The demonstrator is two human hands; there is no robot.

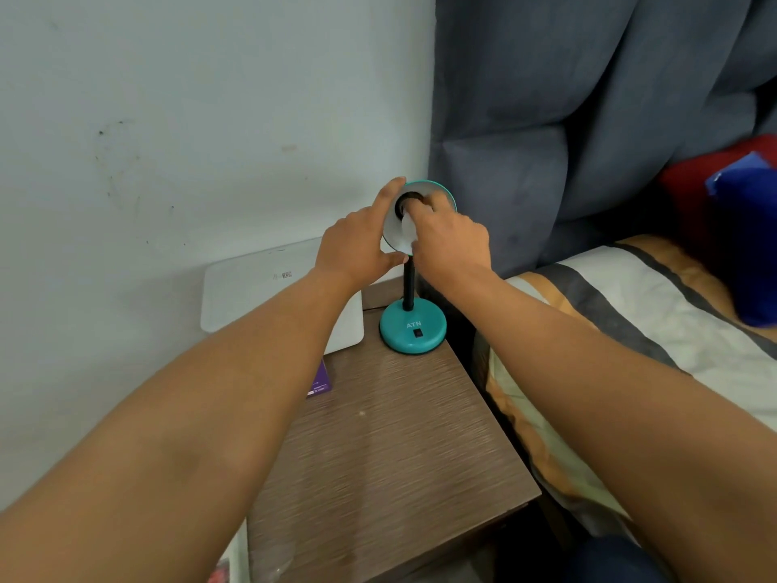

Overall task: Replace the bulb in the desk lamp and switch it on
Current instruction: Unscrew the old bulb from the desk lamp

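A teal desk lamp stands at the back of a wooden bedside table (pixel 395 448), its round base (pixel 413 330) marked ATN with a black switch on top. The shade (pixel 393 223) is tilted toward me, showing its white inside and dark socket. My left hand (pixel 361 241) grips the shade's left rim between thumb and fingers. My right hand (pixel 450 237) reaches into the shade, fingers closed on a white bulb (pixel 408 233) at the socket; most of the bulb is hidden by the fingers.
A white flat box (pixel 260 288) leans against the wall behind the table's left side. A purple card (pixel 320 385) lies on the table under my left forearm. A bed with a striped cover (pixel 630 326) and a blue-grey padded headboard (pixel 546 140) stand to the right.
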